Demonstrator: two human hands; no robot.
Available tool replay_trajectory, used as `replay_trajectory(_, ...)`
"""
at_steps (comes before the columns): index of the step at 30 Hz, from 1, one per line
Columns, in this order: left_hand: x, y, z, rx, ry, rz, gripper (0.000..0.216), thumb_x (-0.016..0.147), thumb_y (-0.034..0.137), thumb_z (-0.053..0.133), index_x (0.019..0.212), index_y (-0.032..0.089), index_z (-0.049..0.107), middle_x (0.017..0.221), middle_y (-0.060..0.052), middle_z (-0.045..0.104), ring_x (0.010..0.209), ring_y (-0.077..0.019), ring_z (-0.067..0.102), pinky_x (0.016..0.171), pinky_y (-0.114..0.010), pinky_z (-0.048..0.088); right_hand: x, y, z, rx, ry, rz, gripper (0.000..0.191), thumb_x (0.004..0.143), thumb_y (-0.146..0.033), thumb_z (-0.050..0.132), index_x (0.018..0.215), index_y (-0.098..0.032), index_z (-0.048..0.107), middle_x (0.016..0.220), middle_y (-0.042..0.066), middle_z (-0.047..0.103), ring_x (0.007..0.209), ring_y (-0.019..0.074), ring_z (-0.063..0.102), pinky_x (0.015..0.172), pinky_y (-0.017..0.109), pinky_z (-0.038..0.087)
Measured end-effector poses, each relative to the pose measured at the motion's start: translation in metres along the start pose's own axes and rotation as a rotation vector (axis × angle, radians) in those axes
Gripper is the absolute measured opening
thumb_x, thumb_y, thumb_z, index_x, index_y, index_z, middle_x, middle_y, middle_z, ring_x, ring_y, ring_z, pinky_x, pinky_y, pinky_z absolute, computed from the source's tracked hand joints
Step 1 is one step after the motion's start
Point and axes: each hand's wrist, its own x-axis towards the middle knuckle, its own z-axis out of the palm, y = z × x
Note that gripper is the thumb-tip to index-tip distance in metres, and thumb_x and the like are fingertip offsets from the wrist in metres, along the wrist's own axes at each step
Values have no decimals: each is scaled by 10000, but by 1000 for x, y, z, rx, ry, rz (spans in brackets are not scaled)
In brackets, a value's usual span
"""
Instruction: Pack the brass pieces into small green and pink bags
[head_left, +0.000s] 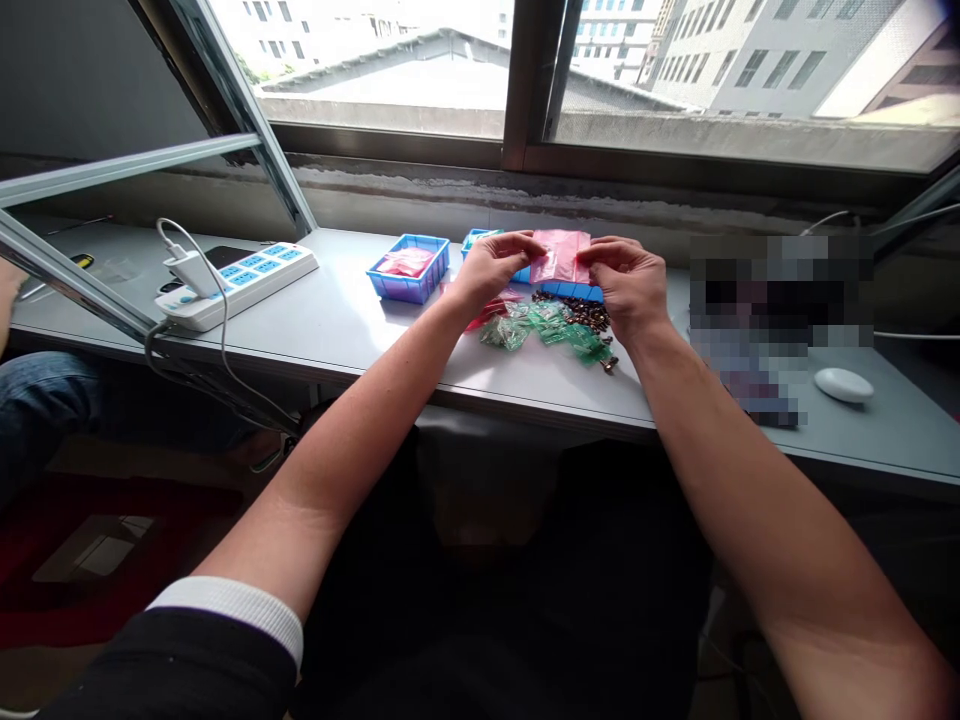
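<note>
A pink plastic bag (pixel 559 256) is stretched between my two hands above the desk. My left hand (pixel 495 262) pinches its left edge, and my right hand (pixel 628 285) pinches the right edge. Below lie several green plastic bags (pixel 551 322) and some red bags (pixel 491 308), partly covered by my left wrist. A pile of small dark brass-coloured metal parts (pixel 581 310) sits beside the green bags, with a few strays (pixel 608 365) nearer the front. Behind the pink bag stand blue trays (pixel 571 291), partly hidden.
To the left, a blue basket (pixel 409 270) holds pink bags. A white power strip (pixel 240 285) with a plugged-in charger lies by a metal frame (pixel 262 120). A white mouse (pixel 844 386) rests at the right, near a blurred area. Another person's jeans-clad leg (pixel 52 410) shows at left.
</note>
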Motion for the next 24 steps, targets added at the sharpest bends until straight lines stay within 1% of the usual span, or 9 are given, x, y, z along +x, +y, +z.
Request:
replay_trajectory(3, -2, 1, 2, -9, 4, -44, 279, 1018, 120, 785, 1114, 253, 1011, 1261, -56, 982, 1264, -239, 909, 1287, -466, 703, -2, -3, 0, -41, -11, 56, 297, 910, -93, 808, 993, -329, 969, 1124, 35, 883, 1036, 244, 859, 1112, 528, 781)
replay_trajectory(5, -6, 7, 5, -26, 11, -92, 359, 1017, 110, 707, 1141, 251, 1013, 1273, -55, 987, 1256, -236, 917, 1251, -460, 724, -5, -9, 1, -31, -44, 146, 270, 954, -120, 785, 1021, -308, 967, 1015, 25, 869, 860, 207, 801, 945, 478, 789)
replay_trajectory(7, -11, 15, 7, -27, 10, -130, 396, 1022, 128, 652, 1154, 238, 1009, 1270, -66, 991, 1267, -251, 930, 1247, -477, 737, -8, -16, 3, 0, -69, 214, 245, 989, -149, 774, 1053, -292, 962, 998, 23, 872, 810, 192, 789, 881, 449, 785)
replay_trajectory(12, -14, 23, 9, -10, 35, -97, 318, 1048, 312, 856, 1330, 227, 973, 1358, -89, 995, 1355, -304, 942, 1307, -509, 730, -12, -23, 5, 69, -98, 223, 117, 1000, -221, 876, 1086, -276, 935, 1083, 43, 898, 966, 221, 865, 975, 446, 802)
replay_trajectory(16, -7, 17, 12, -42, 77, -112, 772, 945, 253, 1000, 1694, 273, 819, 1325, -72, 1000, 1356, -296, 942, 1285, -470, 730, -8, -15, 5, 49, -85, 226, 227, 942, -188, 957, 1107, -308, 857, 1129, 26, 896, 1076, 245, 890, 1057, 456, 806)
replay_trajectory(18, -6, 17, 13, -51, 102, -129, 874, 916, 199, 1022, 1750, 277, 770, 1293, -75, 998, 1342, -288, 938, 1303, -462, 714, -6, -11, 5, 26, -77, 247, 331, 947, -275, 1043, 1185, -340, 823, 1142, 18, 889, 1132, 269, 896, 1083, 485, 812)
replay_trajectory(20, -6, 18, 13, -52, 107, -130, 717, 913, 183, 1035, 1601, 252, 846, 1294, -94, 989, 1358, -296, 927, 1334, -475, 694, -5, -10, 6, 17, -71, 256, 494, 924, -379, 1126, 1300, -369, 806, 1171, 27, 891, 1191, 304, 897, 1108, 529, 816)
replay_trajectory(22, -6, 17, 11, -46, 95, -108, 426, 927, 216, 1048, 1331, 228, 916, 1297, -108, 975, 1381, -309, 917, 1360, -496, 678, -5, -12, 7, 21, -79, 255, 613, 895, -422, 1165, 1388, -390, 802, 1210, 38, 903, 1235, 324, 891, 1140, 555, 815)
replay_trajectory(24, -5, 15, 8, -17, 88, -70, 229, 935, 262, 1051, 1125, 230, 926, 1283, -100, 965, 1396, -316, 906, 1381, -512, 662, -5, -16, 5, 15, -87, 239, 536, 902, -400, 1149, 1337, -381, 836, 1216, 42, 916, 1230, 322, 886, 1166, 551, 809)
